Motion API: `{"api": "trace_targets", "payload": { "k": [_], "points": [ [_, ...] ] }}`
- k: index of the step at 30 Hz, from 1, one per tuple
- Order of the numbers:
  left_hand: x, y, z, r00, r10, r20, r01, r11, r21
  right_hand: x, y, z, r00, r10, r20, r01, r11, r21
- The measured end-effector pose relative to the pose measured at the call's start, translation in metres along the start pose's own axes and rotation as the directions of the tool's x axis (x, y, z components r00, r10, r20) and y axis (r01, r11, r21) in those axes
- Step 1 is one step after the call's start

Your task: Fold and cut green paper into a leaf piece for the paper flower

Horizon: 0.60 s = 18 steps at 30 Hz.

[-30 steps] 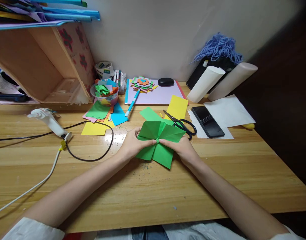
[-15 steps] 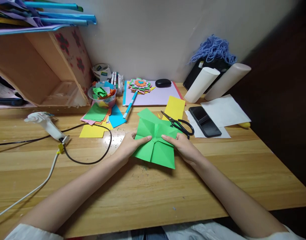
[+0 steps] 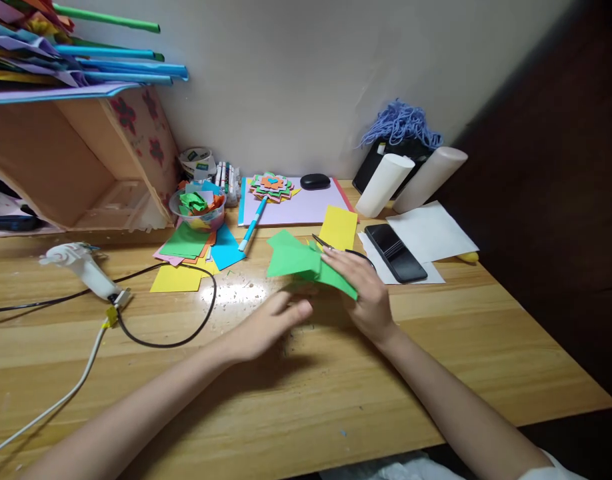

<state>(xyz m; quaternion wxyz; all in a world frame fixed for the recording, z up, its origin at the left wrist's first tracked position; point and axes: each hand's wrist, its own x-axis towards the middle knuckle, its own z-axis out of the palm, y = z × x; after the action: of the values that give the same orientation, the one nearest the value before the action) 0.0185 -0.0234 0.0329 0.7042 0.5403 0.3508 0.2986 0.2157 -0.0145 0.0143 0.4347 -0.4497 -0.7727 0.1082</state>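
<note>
A folded green paper is held above the middle of the desk, tilted so that I see it nearly edge-on. My right hand grips its right side, with fingers flat over the top and the thumb hidden behind. Just below and to the left, my left hand has its thumb stretched out, apart from the fingers. Those fingertips reach beneath the paper; whether they touch it I cannot tell. Black-handled scissors lie beyond my right hand, partly covered by it, beside a yellow sheet.
A layered paper flower rests on a purple board. At left are a bowl of scraps, coloured sheets, a white glue gun and a looping black cable. A phone and white rolls stand right.
The green paper has tipped from face-on to nearly edge-on. My left hand has left its left edge and moved lower; my right hand has swung over the top. The view has shifted slightly.
</note>
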Motion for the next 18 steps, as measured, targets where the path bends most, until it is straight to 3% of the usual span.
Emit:
{"api": "trace_targets", "payload": {
  "k": [1,2,5,7,9,11,13,15,16,18],
  "points": [
    [-0.002,0.000,0.004,0.997,0.022,0.068,-0.022,1.000,0.005,-0.001,-0.002,0.002,0.996,-0.048,0.074,0.050,0.998,-0.026],
    [-0.002,0.000,0.007,0.997,0.044,0.067,-0.044,0.999,-0.005,-0.001,-0.004,0.005,0.987,-0.082,0.135,0.088,0.995,-0.038],
    [0.003,-0.008,0.008,0.986,0.017,-0.167,-0.034,0.995,-0.096,-0.003,-0.009,0.014,0.949,-0.162,0.271,0.171,0.985,-0.009],
    [0.010,-0.015,0.003,0.939,-0.064,-0.339,-0.003,0.981,-0.195,-0.004,-0.012,0.017,0.924,-0.193,0.331,0.189,0.981,0.043],
    [0.015,-0.020,-0.004,0.900,-0.112,-0.422,-0.001,0.966,-0.257,-0.003,-0.013,0.015,0.922,-0.173,0.347,0.144,0.984,0.106],
    [0.017,-0.023,-0.010,0.888,-0.108,-0.446,-0.015,0.964,-0.264,-0.001,-0.011,0.010,0.961,-0.040,0.274,-0.005,0.987,0.161],
    [0.017,-0.023,-0.014,0.898,-0.079,-0.433,-0.030,0.971,-0.238,0.003,-0.003,0.006,0.967,0.213,0.138,-0.242,0.939,0.246],
    [0.015,-0.023,-0.019,0.926,-0.053,-0.375,-0.024,0.980,-0.198,0.007,0.007,0.003,0.880,0.462,0.113,-0.467,0.797,0.384],
    [0.014,-0.023,-0.021,0.940,-0.047,-0.338,-0.012,0.985,-0.172,0.008,0.012,0.002,0.816,0.542,0.200,-0.569,0.696,0.437],
    [0.012,-0.022,-0.025,0.962,-0.053,-0.269,0.020,0.992,-0.125,0.009,0.019,0.002,0.696,0.579,0.424,-0.714,0.501,0.489]
  ]
}}
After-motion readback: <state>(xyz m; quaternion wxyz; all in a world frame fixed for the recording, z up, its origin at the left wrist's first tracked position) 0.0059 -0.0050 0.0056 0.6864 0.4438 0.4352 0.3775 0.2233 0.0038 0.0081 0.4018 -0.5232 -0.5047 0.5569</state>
